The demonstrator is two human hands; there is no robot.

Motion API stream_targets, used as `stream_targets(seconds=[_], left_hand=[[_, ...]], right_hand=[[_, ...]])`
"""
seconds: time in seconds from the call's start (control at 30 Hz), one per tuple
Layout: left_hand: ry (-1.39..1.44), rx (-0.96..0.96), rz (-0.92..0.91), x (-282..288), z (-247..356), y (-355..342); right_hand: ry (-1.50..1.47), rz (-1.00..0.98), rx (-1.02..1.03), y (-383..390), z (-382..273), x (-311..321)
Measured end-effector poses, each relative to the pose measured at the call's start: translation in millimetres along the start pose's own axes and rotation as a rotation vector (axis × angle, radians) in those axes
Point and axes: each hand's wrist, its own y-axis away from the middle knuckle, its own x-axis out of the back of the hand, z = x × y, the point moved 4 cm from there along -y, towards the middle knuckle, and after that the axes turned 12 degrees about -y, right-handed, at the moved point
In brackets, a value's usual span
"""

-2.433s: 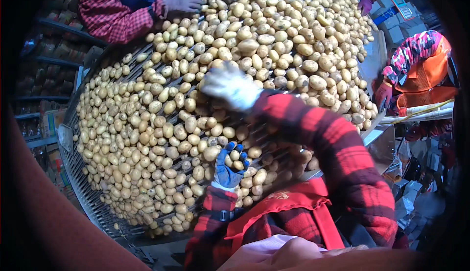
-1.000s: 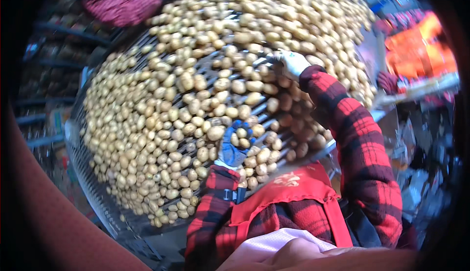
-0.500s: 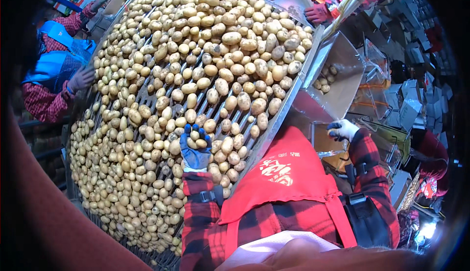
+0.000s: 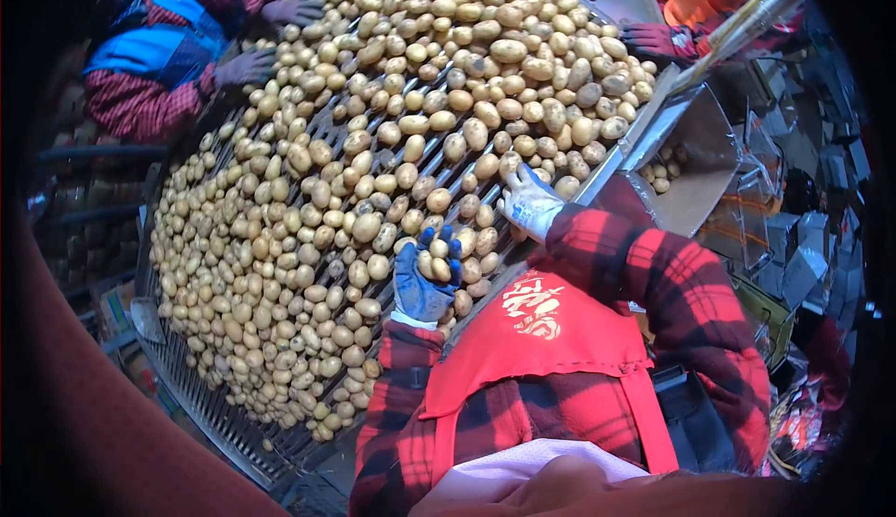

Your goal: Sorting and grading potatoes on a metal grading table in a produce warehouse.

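My left hand (image 4: 426,279), in a blue glove, is turned palm up with its fingers curled around a few small potatoes (image 4: 435,263). My right hand (image 4: 529,202), in a white glove, reaches onto the slatted sorting table (image 4: 219,433) close to its right rim. Its fingers are stretched and apart, the tips against a potato (image 4: 509,163); the underside of this hand is hidden. Loose potatoes (image 4: 280,274) of mixed sizes cover most of the metal slats, around and beyond both hands.
Across the table at far left, a co-worker's gloved hands (image 4: 245,67) rest by the potatoes. Another co-worker's dark red glove (image 4: 651,39) is at the far right corner. Beyond the raised metal rim (image 4: 607,167) stands a plastic-lined carton (image 4: 700,158) with potatoes inside.
My right hand has swung in from beside the cartons onto the potatoes. My left hand still cradles its small potatoes. The view has shifted, and the left co-worker now has both hands over the table.
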Motion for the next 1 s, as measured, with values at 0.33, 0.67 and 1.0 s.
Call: stream_targets(seconds=[0.33,0.67,1.0], left_hand=[[-0.314,0.061,0.093,0.7,-28.7,9.4],[-0.383,0.189,-0.051,-1.0,-33.6,14.1],[-0.339,0.058,0.150,-1.9,-30.3,24.7]], right_hand=[[-0.588,0.304,-0.208,8.2,11.5,28.7],[-0.429,0.465,-0.080,9.6,62.2,38.9],[-0.349,0.485,-0.167,17.2,143.1,41.8]])
